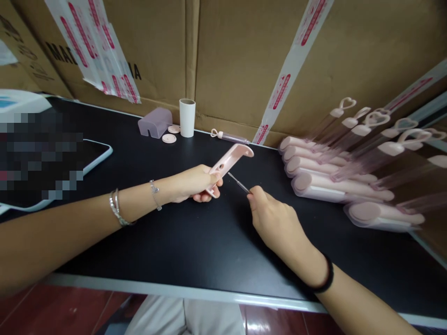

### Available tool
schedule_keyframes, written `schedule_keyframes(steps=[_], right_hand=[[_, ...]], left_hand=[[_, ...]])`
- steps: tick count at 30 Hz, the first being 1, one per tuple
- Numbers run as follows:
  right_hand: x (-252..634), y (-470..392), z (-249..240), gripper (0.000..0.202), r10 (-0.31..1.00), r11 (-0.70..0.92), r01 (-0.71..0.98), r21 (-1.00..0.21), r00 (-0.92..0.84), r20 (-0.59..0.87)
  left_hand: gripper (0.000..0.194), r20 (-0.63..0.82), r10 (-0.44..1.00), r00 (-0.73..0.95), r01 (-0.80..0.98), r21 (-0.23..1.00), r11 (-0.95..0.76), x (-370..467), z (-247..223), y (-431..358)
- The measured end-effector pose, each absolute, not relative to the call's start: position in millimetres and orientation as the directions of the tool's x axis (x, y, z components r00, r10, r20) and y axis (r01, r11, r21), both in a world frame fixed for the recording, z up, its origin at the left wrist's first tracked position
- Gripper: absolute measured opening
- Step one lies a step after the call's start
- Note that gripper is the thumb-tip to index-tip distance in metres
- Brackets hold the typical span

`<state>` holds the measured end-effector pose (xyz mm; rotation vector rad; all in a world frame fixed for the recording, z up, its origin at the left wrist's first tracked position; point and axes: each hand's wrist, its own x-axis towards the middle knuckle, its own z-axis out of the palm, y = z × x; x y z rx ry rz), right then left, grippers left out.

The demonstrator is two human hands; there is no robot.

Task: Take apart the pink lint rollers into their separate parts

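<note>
My left hand (pixel 195 182) is closed around the lower end of a pale pink plastic part (pixel 231 158). That part is long and hollow, with a small dark hole in it and a flared, curved upper end pointing away to the right. In my right hand (pixel 274 218) is a thin metal tool (pixel 239 182), gripped near its back end. Its narrow tip lies close to the pink part's right side; whether they touch I cannot tell. The tool's exact kind is not clear. Both hands are above the black tabletop (pixel 195 246).
Along the back stand a white cup (pixel 187 118), a translucent mauve plastic piece (pixel 156 123), pink discs (pixel 169 138) and a heart-topped stick (pixel 230 137). Several pink-and-mauve assemblies (pixel 324 186) line the right side. A blue-edged device (pixel 94 160) lies left; cardboard (pixel 230 60) walls the back.
</note>
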<state>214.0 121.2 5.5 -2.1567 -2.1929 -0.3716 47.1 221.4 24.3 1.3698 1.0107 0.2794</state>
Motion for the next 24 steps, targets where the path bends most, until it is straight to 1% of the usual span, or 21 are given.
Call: schedule_keyframes(steps=[2,4,6,9,10,11,12,13,14,16,17,18,20,21,23,24], right_hand=[[221,122,11,0.022,0.976,-0.042,0.992,0.119,0.015,0.218],[228,125,14,0.022,0.973,-0.088,0.992,0.094,0.065,0.22],[233,128,13,0.02,0.976,-0.118,0.99,0.083,0.1,0.192],[240,134,5,0.018,0.985,-0.123,0.987,0.106,0.108,0.132],[241,135,3,0.019,0.986,-0.115,0.986,0.118,0.099,0.135],[243,136,1,0.021,0.983,-0.104,0.987,0.119,0.084,0.162],[244,137,0,0.023,0.975,-0.083,0.992,0.096,0.061,0.214],[244,138,-1,0.027,0.961,-0.042,0.998,0.04,0.029,0.276],[244,138,0,0.031,0.942,0.024,0.998,-0.049,-0.006,0.337],[244,138,1,0.037,0.911,0.176,0.94,-0.293,-0.043,0.41],[244,138,2,0.038,0.909,0.225,0.876,-0.426,-0.031,0.416],[244,139,3,0.038,0.915,0.239,0.8,-0.55,0.004,0.403],[248,142,3,0.036,0.926,0.201,0.642,-0.739,0.122,0.358],[252,144,3,0.035,0.918,0.185,0.57,-0.8,0.19,0.348],[261,149,3,0.033,0.879,0.2,0.465,-0.862,0.304,0.368],[265,152,3,0.033,0.855,0.221,0.435,-0.873,0.344,0.387]], left_hand=[[0.021,-0.389,0.737,0.553,0.304,0.918,0.257,44,22,223],[0.018,-0.36,0.758,0.544,0.271,0.93,0.248,43,21,222],[0.015,-0.337,0.769,0.543,0.281,0.936,0.212,44,20,221],[0.013,-0.3,0.776,0.554,0.297,0.943,0.152,47,17,219],[0.011,-0.287,0.777,0.56,0.294,0.946,0.138,48,15,219],[0.007,-0.274,0.776,0.568,0.287,0.95,0.124,51,13,218],[0.005,-0.26,0.777,0.574,0.287,0.952,0.107,53,12,217],[0.009,-0.248,0.775,0.581,0.299,0.951,0.08,57,11,215],[0.014,-0.239,0.764,0.599,0.326,0.945,0.04,61,11,212],[0.024,-0.212,0.727,0.653,0.399,0.913,-0.092,72,15,205],[0.028,-0.188,0.698,0.691,0.428,0.885,-0.185,79,19,201],[0.032,-0.161,0.658,0.735,0.446,0.846,-0.291,85,24,197],[0.036,-0.13,0.548,0.826,0.452,0.733,-0.508,100,39,196],[0.036,-0.132,0.488,0.863,0.444,0.659,-0.607,107,46,200],[0.033,-0.138,0.4,0.906,0.414,0.48,-0.773,120,58,220],[0.033,-0.078,0.424,0.902,0.422,0.357,-0.833,126,61,235]])
